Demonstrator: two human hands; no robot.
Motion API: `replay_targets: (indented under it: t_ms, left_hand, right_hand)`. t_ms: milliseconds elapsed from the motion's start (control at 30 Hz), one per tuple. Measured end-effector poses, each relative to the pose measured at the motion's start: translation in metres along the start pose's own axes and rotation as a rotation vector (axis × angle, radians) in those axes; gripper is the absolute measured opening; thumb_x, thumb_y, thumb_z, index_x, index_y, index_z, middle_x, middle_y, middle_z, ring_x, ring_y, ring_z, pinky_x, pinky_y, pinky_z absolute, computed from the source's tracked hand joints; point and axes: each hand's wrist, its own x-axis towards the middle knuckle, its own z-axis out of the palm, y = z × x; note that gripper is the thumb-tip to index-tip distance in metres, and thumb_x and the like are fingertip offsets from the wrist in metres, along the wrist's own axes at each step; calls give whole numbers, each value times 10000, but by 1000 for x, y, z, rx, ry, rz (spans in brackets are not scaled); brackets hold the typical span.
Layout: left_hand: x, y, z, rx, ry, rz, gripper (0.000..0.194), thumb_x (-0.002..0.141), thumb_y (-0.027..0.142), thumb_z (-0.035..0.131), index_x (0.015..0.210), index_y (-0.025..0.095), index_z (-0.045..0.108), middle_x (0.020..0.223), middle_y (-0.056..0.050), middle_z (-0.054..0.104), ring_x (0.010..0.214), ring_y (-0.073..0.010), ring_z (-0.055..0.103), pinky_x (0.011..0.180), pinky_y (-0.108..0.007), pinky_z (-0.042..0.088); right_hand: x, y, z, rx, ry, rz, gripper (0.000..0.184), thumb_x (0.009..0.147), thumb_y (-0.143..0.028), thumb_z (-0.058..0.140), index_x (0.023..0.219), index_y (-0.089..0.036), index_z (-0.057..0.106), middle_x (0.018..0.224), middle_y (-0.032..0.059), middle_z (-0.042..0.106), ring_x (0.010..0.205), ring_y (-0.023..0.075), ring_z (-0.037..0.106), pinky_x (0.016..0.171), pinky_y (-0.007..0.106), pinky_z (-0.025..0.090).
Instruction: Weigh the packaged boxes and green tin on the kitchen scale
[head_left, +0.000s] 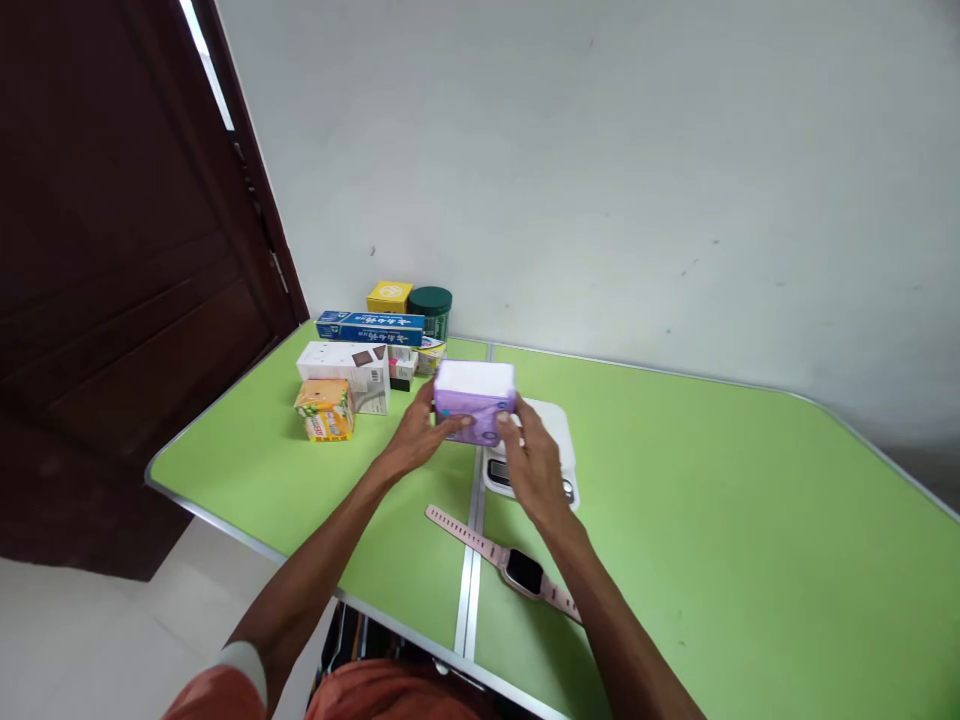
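Between my two hands is a purple-and-white soft pack (475, 383), box-shaped, held up over the green table. My left hand (414, 438) grips its left side, with the thumb across the purple front. On the opposite side my right hand (534, 462) is closed around the edge, its thumb on the front as well. Just behind and below the pack sits a white digital kitchen scale (555, 425), partly covered by my right hand and the pack. Nearer to me lies a smartwatch (523, 573) with a pink strap, one strap end hidden under my right forearm.
At the back left stand an orange box (325, 410), a white box (345, 365), a long blue box (371, 328), a yellow box (389, 296) and a green-lidded tub (430, 302). Behind the folding green table (712, 500) is a wall; a dark door (135, 250) is on the left.
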Motion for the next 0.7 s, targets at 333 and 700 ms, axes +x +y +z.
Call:
replay_targets:
  t_ms: [333,700]
  left_hand:
    - [-62,-64,-63,376,507,9,604,952,427,619,1479,163,485,1510,-191,554,1472,-327,465,1245,-512,348]
    - [-120,-40,-85,639,575,13,603,976,440,608,1502,184,461,1446,-196,587,1280,-316,624,1071,-517,536]
  right_hand:
    - [-13,9,123,11,-256,-139,524,995,-415,521,1455,-165,545,1325,189,672,1201,317,662,1045,540,540]
    - [-19,-4,157,-201,-152,-39,259,956,-329,521,1103,-140,620,1020,143,670,889,286,646,832,445,552]
